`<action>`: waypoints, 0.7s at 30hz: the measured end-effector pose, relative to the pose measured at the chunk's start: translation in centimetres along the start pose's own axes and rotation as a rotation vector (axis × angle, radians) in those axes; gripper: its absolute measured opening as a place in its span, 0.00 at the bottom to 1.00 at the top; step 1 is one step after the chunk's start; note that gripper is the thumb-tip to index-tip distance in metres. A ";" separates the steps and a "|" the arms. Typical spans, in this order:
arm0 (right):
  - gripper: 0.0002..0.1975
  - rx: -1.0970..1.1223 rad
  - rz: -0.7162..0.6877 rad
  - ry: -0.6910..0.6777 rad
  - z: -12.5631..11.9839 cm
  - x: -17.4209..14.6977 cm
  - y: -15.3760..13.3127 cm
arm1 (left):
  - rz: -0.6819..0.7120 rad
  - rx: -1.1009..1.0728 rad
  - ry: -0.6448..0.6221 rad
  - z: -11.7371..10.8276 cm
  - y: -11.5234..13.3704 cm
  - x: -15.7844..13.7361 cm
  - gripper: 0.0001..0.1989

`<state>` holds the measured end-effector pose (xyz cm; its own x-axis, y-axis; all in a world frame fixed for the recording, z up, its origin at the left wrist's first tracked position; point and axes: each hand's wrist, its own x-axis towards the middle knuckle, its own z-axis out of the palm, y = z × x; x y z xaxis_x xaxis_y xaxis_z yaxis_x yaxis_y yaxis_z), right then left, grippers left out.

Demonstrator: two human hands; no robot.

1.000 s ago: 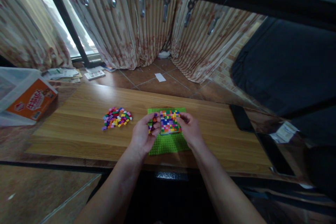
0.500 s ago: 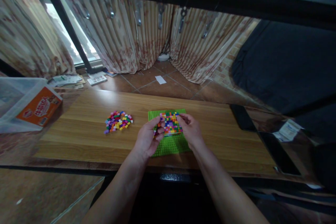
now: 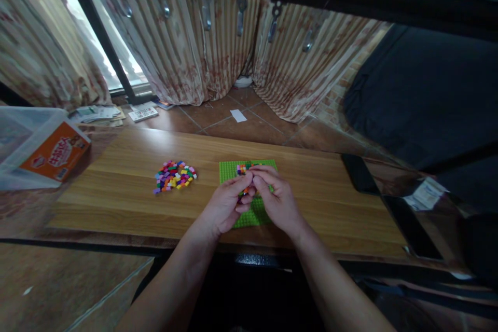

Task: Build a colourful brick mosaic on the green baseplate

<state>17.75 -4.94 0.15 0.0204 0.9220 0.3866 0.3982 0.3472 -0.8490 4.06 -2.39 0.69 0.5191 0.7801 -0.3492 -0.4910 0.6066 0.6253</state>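
Observation:
A green studded baseplate [image 3: 257, 215] lies on the wooden table, with a block of small multicoloured toy bricks [image 3: 241, 168] built on it, now mostly covered by my hands. My left hand [image 3: 223, 205] is curled over the plate around several loose toy bricks, which show between its fingers. Against its thumb tip rest the pinched fingers of my right hand [image 3: 280, 199]; whatever they hold is too small and hidden to name. Left of the plate is a loose pile of toy bricks [image 3: 173, 179] in mixed colours.
A clear plastic box [image 3: 33, 119] with an orange label stands at the table's left end. Dark flat phone-like devices [image 3: 360, 174] lie at the right end of the table [image 3: 97, 207]. Beyond the far edge are papers on the tiled floor and striped curtains [image 3: 187, 46].
My right hand has moved left from the brick block to meet my left hand's fingertips, covering most of the block. The view has shifted slightly.

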 end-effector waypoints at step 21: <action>0.05 0.021 0.150 0.199 -3.4 0.6 2.1 | 0.080 -0.076 0.176 -0.4 0.9 0.1 0.14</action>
<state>21.72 -4.25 -0.16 0.2587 0.9126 0.3167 0.3584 0.2138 -0.9088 3.37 -1.64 0.92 0.3489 0.8371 -0.4213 -0.5804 0.5460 0.6041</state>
